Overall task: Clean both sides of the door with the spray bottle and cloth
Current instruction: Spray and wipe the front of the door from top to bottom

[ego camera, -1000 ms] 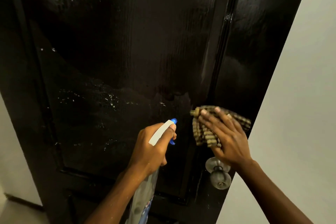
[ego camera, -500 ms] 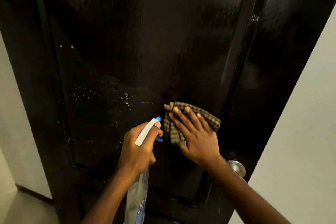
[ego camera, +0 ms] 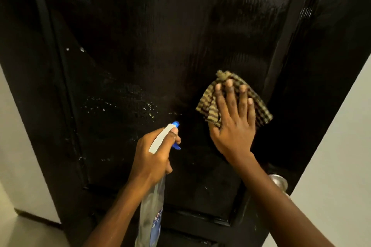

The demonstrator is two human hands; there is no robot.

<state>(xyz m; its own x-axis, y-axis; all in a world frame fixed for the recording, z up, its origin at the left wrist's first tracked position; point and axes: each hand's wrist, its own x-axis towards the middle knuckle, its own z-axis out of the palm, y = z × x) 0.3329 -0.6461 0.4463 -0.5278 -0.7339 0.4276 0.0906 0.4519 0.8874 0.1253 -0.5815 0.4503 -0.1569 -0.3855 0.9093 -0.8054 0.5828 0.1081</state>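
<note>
against one door (ego camera: 160, 36), right hand (ego camera: 232, 126) presses one cloth (ego camera: 208, 105).

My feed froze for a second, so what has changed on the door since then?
The right hand, flat on the cloth, wiped left across the door panel toward the spray bottle, then back right and slightly up, clear of the nozzle. Nothing was taken or let go. The left hand still grips the bottle, and droplets remain on the panel's left.

Home: panelled door (ego camera: 160, 46), round knob (ego camera: 278, 181)
</note>
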